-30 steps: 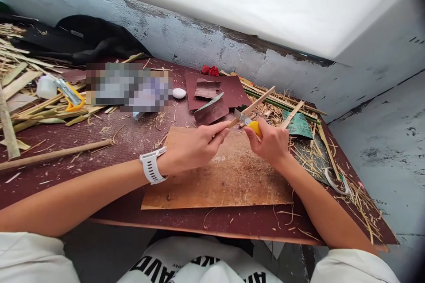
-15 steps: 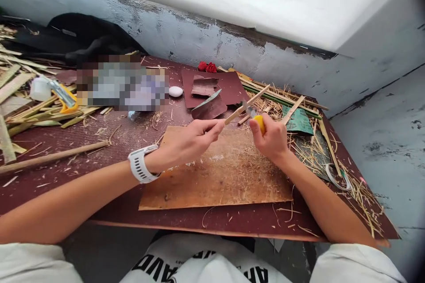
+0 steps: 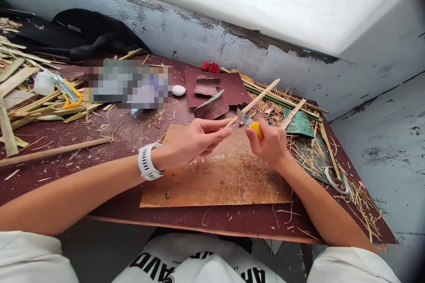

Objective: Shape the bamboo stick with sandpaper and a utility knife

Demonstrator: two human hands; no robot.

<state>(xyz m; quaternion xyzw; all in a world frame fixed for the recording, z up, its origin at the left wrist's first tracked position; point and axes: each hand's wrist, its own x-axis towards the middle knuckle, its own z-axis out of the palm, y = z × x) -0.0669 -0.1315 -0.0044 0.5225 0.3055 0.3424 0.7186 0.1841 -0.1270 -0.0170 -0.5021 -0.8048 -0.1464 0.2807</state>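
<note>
Blade back down the strip, close to the left fingers

Since the frame half a second earlier, the knife blade has slid nearer the left hand. Far left: heaped split strips (image 3: pixel 13 79), a yellow-framed cutter (image 3: pixel 69 93) lying on them. Long stick (image 3: pixel 66 150) flat on the tabletop (image 3: pixel 83 160); white egg-shaped object (image 3: pixel 179 90) farther back. Left hand (image 3: pixel 199 139), white watch (image 3: pixel 149 162) at the wrist: fingers pinched together on the near end of the wooden strip (image 3: pixel 261 96), which slants up and away to the right above the board (image 3: pixel 186 190). Yellow knife (image 3: pixel 256 129) at the strip, blade close by the left fingers; whether it bites, cannot tell. Right hand (image 3: pixel 270 141): fingers wrapped tight round the handle. Beyond, green sandpaper (image 3: pixel 300 124) among shavings; far right, a pale ring (image 3: pixel 332 177).
</note>
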